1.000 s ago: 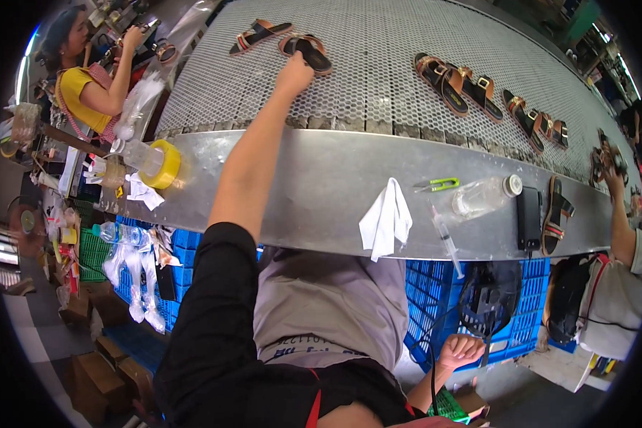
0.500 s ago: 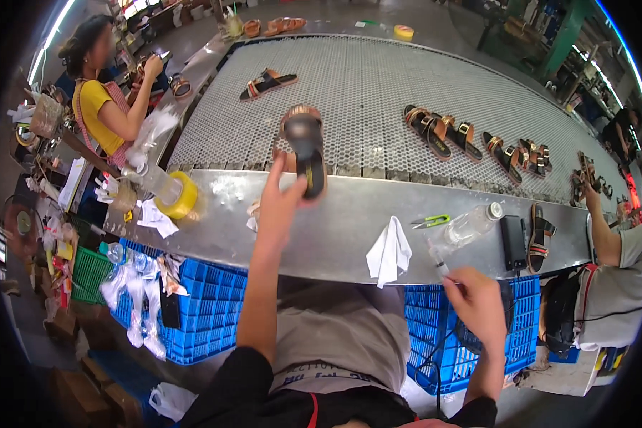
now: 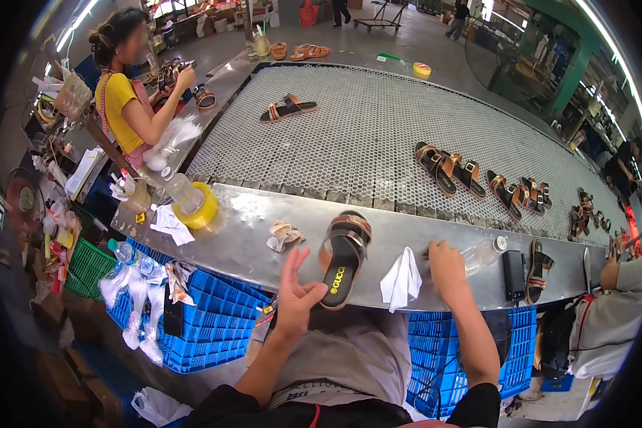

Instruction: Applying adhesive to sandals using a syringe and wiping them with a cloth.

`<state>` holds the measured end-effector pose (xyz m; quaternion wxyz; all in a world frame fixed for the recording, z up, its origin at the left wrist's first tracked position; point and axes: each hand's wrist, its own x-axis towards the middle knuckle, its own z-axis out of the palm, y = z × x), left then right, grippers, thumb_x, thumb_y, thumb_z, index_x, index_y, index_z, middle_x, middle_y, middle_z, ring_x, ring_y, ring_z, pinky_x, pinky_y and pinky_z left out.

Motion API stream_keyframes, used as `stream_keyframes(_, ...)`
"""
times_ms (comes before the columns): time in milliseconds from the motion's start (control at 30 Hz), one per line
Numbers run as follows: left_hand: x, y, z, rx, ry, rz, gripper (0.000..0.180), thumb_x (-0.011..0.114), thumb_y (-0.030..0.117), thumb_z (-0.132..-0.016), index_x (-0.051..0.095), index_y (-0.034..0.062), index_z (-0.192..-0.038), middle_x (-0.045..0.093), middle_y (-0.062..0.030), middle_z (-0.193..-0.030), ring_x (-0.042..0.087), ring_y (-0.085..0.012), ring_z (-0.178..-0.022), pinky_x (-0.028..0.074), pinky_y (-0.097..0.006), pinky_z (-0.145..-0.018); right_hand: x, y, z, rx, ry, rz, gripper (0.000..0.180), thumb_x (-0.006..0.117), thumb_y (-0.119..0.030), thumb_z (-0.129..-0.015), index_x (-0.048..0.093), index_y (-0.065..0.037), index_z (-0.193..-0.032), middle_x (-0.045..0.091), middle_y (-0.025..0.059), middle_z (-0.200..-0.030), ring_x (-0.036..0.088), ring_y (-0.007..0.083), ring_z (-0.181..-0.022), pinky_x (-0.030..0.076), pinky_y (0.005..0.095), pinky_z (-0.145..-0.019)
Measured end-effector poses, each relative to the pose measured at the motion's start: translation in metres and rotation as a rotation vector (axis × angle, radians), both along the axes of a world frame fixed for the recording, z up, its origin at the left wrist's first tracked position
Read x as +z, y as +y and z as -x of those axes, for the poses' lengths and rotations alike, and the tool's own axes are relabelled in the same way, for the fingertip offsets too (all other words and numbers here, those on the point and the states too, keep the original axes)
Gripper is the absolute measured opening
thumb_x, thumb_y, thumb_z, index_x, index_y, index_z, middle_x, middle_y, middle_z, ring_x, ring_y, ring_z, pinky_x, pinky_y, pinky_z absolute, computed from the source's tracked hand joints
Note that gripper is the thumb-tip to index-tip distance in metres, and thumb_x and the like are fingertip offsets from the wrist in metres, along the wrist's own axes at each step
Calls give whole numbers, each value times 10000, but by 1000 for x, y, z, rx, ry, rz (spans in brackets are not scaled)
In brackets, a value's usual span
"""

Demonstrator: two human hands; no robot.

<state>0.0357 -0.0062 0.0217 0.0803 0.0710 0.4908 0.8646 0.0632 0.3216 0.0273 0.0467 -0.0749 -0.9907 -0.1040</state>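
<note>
My left hand (image 3: pixel 299 294) has its thumb against the heel edge of a black strappy sandal (image 3: pixel 344 267) with brown and metallic straps. It holds the sandal tilted over the bench's near edge, insole facing up; two fingers stretch beside it and the others are hidden. My right hand (image 3: pixel 446 265) is closed, knuckles up, on the metal bench between a white cloth (image 3: pixel 401 279) and a clear bottle lying on its side (image 3: pixel 486 255). What its fingers hold, if anything, is hidden. A crumpled tan-and-white wad (image 3: pixel 285 235) lies left of the sandal.
Several sandals (image 3: pixel 435 168) rest on the perforated metal surface (image 3: pixel 335 121) beyond the bench. At left are a clear bottle (image 3: pixel 182 191) in a yellow tape roll (image 3: pixel 201 214) and a co-worker in yellow (image 3: pixel 132 118). Blue crates (image 3: pixel 210 314) stand below; a black box (image 3: pixel 513 274) is at right.
My left hand has brought the sandal down toward me from over the perforated surface. My right hand has moved forward onto the bench, where green snips lay. The view has tilted up.
</note>
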Motion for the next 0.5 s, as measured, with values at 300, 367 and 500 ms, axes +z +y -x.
stream_keyframes(300, -29, 18, -14, -212, -379, -320, 684, 632, -132, -843, 418, 45, -1468, 560, -85, -1322, 613, -201, -1158, 523, -363, -996, 7, 1, 11, 2, 55, 10, 109, 665, -33, -787, 624, -65, -883, 641, 109, -924, 709, 300, -808, 572, 414, -618)
stream_keyframes(367, -25, 15, -18, -278, -335, -327, 652, 644, -143, -818, 457, 35, -1416, 597, -66, -1259, 611, -204, -1157, 525, -360, -990, 13, -4, 11, 15, 92, 37, 78, 658, -40, -798, 628, -68, -865, 638, 102, -918, 698, 302, -835, 567, 416, -648)
stream_keyframes(500, -4, 19, -34, -233, -354, -274, 557, 656, -141, -803, 548, 91, -1298, 631, -30, -1123, 650, -183, -1018, 568, -333, -819, 53, -33, 7, 187, 293, 309, 51, 636, -40, -844, 622, -53, -892, 630, 134, -899, 647, 343, -895, 536, 432, -760)
